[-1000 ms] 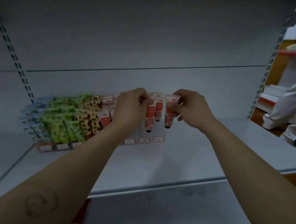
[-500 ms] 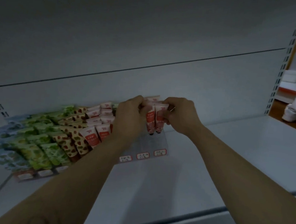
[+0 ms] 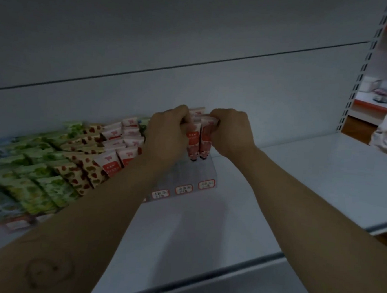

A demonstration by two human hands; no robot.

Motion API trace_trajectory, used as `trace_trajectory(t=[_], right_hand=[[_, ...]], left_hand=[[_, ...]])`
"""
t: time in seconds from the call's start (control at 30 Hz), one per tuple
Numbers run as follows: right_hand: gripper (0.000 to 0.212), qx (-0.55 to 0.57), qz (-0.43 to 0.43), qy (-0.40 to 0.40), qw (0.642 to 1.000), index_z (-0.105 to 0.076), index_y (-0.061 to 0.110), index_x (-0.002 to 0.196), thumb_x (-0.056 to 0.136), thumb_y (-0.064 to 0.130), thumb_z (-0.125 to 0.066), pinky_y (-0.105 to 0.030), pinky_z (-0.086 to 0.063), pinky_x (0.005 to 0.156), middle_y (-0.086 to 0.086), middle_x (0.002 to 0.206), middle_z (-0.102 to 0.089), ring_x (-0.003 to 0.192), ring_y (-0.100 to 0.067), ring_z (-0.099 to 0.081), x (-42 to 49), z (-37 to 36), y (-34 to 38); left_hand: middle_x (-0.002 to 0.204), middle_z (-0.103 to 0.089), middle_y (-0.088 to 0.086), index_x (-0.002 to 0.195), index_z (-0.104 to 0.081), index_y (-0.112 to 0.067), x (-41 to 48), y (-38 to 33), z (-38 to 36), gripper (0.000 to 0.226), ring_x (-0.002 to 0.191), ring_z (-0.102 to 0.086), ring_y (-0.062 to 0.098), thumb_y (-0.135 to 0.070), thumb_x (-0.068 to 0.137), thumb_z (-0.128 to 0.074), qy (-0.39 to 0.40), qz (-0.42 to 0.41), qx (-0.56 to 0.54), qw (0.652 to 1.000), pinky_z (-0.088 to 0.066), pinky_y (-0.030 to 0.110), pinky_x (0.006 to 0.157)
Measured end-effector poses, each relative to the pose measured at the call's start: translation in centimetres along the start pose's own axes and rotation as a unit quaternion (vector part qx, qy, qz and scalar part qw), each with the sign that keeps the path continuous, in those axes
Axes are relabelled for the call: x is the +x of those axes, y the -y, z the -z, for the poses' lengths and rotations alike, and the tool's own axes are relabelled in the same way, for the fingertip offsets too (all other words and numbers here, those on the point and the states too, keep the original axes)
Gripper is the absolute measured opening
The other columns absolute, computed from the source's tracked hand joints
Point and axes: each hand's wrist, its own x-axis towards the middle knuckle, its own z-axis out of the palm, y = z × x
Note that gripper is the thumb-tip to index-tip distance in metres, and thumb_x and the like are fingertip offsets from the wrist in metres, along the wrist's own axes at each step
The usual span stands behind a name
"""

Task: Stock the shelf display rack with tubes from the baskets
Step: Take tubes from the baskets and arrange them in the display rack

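**Seating two red tubes in the rack's right-hand columns**

The two red tubes (image 3: pixel 192 143) hang cap-down, side by side and touching, over the upper right end of the clear display rack (image 3: pixel 201 169), just above its empty slots. The left hand (image 3: pixel 165 136) has its fingers curled round the top of the nearer tube. The right hand (image 3: pixel 231 133) pinches the crimped end of the other.

To do this well, I would guide each cap into its own slot rather than lowering both as one, and line them up with the price labels (image 3: pixel 183 189) below. The printed faces should point forward, like the filled rows (image 3: pixel 110 161) of red, spotted and green tubes to the left. I would let go only once each tube leans at the same tilt as its neighbours, because a loose one could slide onto the white shelf (image 3: pixel 300 176). The baskets are out of view.
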Motion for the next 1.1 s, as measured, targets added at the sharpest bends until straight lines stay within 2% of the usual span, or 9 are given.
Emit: trace_trajectory(t=[0.23,0.33,0.4,0.6,0.67,0.77,0.9,1.03,1.1], right_hand=[[0.011,0.001,-0.058,0.0,0.998,-0.059,0.009,0.072,0.082,0.007,-0.053,-0.029,-0.038,0.056,-0.017,0.079,-0.067,0.07,-0.031,-0.06,-0.6,-0.3,0.3],[0.013,-0.017,-0.043,-0.003,0.999,-0.055,0.012,0.071,0.084,0.01,-0.053,-0.03,-0.039,0.059,-0.018,0.079,-0.067,0.07,-0.032,-0.06,-0.9,-0.4,0.3],[0.011,-0.008,-0.02,-0.01,1.0,-0.063,0.008,0.077,0.084,0.011,-0.055,-0.032,-0.043,0.061,-0.018,0.081,-0.069,0.071,-0.033,-0.062,-1.1,-0.6,0.3],[0.014,0.004,0.03,-0.015,0.999,-0.069,0.005,0.082,0.081,0.01,-0.056,-0.028,-0.04,0.056,-0.016,0.078,-0.069,0.068,-0.033,-0.062,-0.7,-2.0,0.6],[0.014,0.007,0.037,-0.022,0.999,-0.068,0.005,0.077,0.079,0.01,-0.056,-0.03,-0.043,0.057,-0.016,0.075,-0.069,0.067,-0.033,-0.062,-0.4,-2.2,0.4],[0.019,0.021,0.034,-0.029,0.999,-0.071,0.004,0.082,0.079,0.011,-0.054,-0.031,-0.048,0.062,-0.014,0.077,-0.071,0.067,-0.03,-0.064,-0.7,-2.0,-0.1],[0.017,0.024,0.011,-0.033,0.999,-0.071,0.002,0.085,0.079,0.006,-0.056,-0.03,-0.048,0.064,-0.014,0.081,-0.072,0.071,-0.03,-0.066,-1.0,-1.5,-0.3],[0.016,0.037,-0.011,-0.034,0.999,-0.07,-0.001,0.085,0.08,0.003,-0.055,-0.032,-0.05,0.065,-0.015,0.082,-0.072,0.073,-0.03,-0.065,-1.4,-1.4,0.0],[0.016,0.044,-0.024,-0.034,0.998,-0.069,-0.001,0.085,0.08,0.002,-0.054,-0.034,-0.05,0.064,-0.016,0.081,-0.071,0.073,-0.03,-0.065,-1.5,-1.4,0.2]], left_hand=[[0.069,-0.063,0.011,0.07,-0.056,-0.003,-0.1,-1.0,-0.5,0.016,0.065,-0.056,0.022,0.01,0.079,-0.054,0.006,0.0,-0.011,1.0,-0.044,0.035,0.056],[0.067,-0.061,0.005,0.067,-0.052,-0.011,-0.6,-1.4,-0.8,0.024,0.063,-0.052,0.014,0.011,0.077,-0.056,-0.011,0.027,-0.031,0.999,-0.035,0.02,0.05],[0.065,-0.058,0.003,0.067,-0.052,-0.01,-0.8,-1.4,-0.9,0.023,0.061,-0.05,0.011,0.012,0.076,-0.056,-0.025,0.049,-0.048,0.997,-0.033,0.016,0.05],[0.063,-0.06,0.012,0.07,-0.053,-0.004,-1.2,0.3,-0.4,0.015,0.06,-0.059,0.026,0.005,0.081,-0.057,-0.035,0.09,-0.036,0.995,-0.051,0.044,0.053],[0.063,-0.06,0.011,0.069,-0.052,-0.006,-1.0,0.1,-0.3,0.017,0.059,-0.059,0.026,0.005,0.08,-0.057,-0.019,0.079,-0.03,0.996,-0.052,0.044,0.051],[0.066,-0.059,0.004,0.069,-0.052,-0.008,-0.7,-0.5,-0.3,0.018,0.063,-0.057,0.024,0.007,0.078,-0.054,-0.007,0.048,-0.005,0.999,-0.044,0.03,0.054],[0.072,-0.064,0.013,0.074,-0.059,0.0,-0.2,-1.1,-0.8,0.015,0.065,-0.054,0.021,0.012,0.074,-0.049,0.003,0.028,0.01,1.0,-0.041,0.035,0.055],[0.073,-0.064,0.013,0.074,-0.058,0.0,-0.6,-1.1,-1.1,0.012,0.065,-0.053,0.02,0.009,0.077,-0.051,-0.003,0.038,0.002,0.999,-0.038,0.034,0.056],[0.074,-0.064,0.014,0.074,-0.056,-0.003,-0.8,-1.2,-1.2,0.013,0.069,-0.057,0.025,0.009,0.078,-0.051,0.0,0.038,0.001,0.999,-0.043,0.038,0.058]])
